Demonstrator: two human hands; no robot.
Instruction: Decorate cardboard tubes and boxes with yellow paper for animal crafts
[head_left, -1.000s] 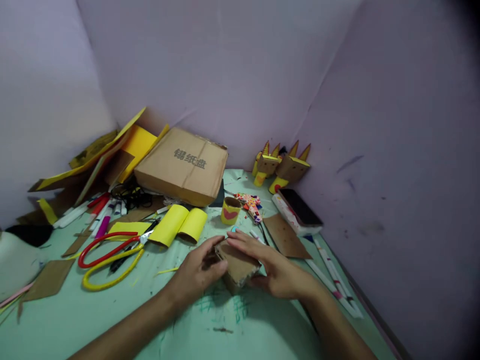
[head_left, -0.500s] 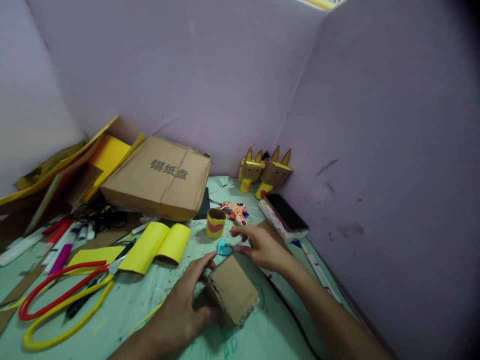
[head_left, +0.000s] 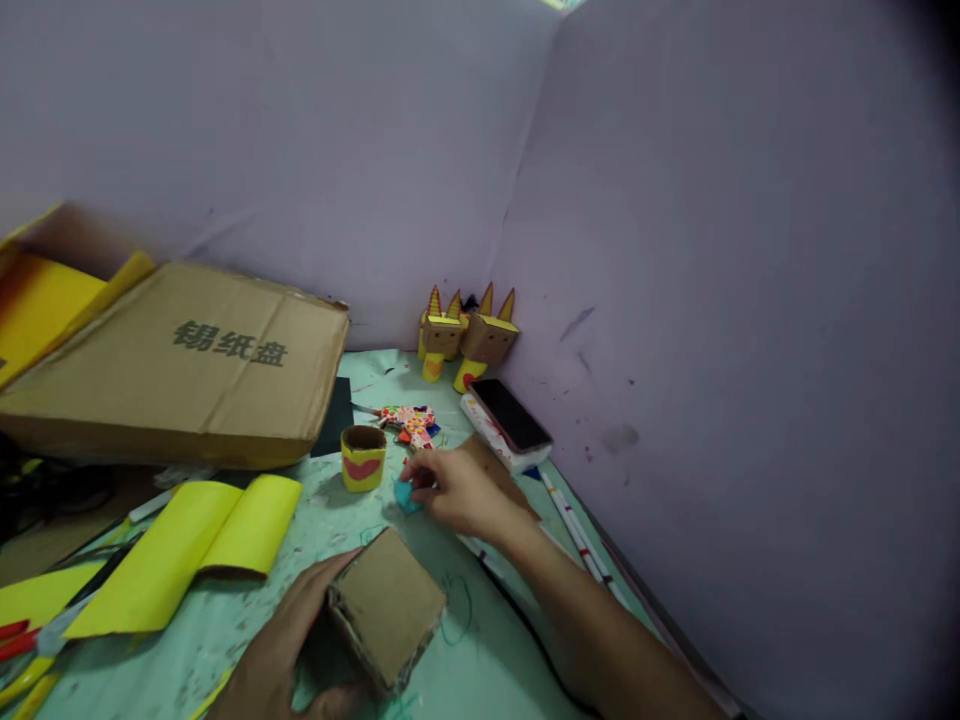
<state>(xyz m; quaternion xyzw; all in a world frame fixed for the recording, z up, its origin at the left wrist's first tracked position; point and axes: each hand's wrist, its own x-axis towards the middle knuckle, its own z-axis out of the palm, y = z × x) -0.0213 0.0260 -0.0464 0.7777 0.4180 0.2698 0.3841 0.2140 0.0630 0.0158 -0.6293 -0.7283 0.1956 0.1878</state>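
Note:
My left hand (head_left: 289, 650) is wrapped round the left side of a small cardboard box (head_left: 390, 605), its flat brown face turned up and its edges rough. My right hand (head_left: 457, 490) is closed in a pinch on a blue heart cut-out (head_left: 406, 497), partly covered by the fingers. Just left of the heart stands a short yellow cardboard ring (head_left: 363, 470) with a red heart on its front. A hot glue gun (head_left: 409, 422) with a colourful pattern lies behind my right hand.
Yellow-covered tubes (head_left: 176, 545) lie at left beside large scissors (head_left: 45, 640). A big flat carton (head_left: 180, 370) leans behind them. Horned cardboard figures (head_left: 487, 340) stand in the corner. A phone (head_left: 510, 412) rests on a white pack (head_left: 491, 435); markers (head_left: 581, 530) lie along the right wall.
The view has swung right, so things sit further left. My right hand has taken the blue heart away from the box and my left fingertips. The box stays by my left hand.

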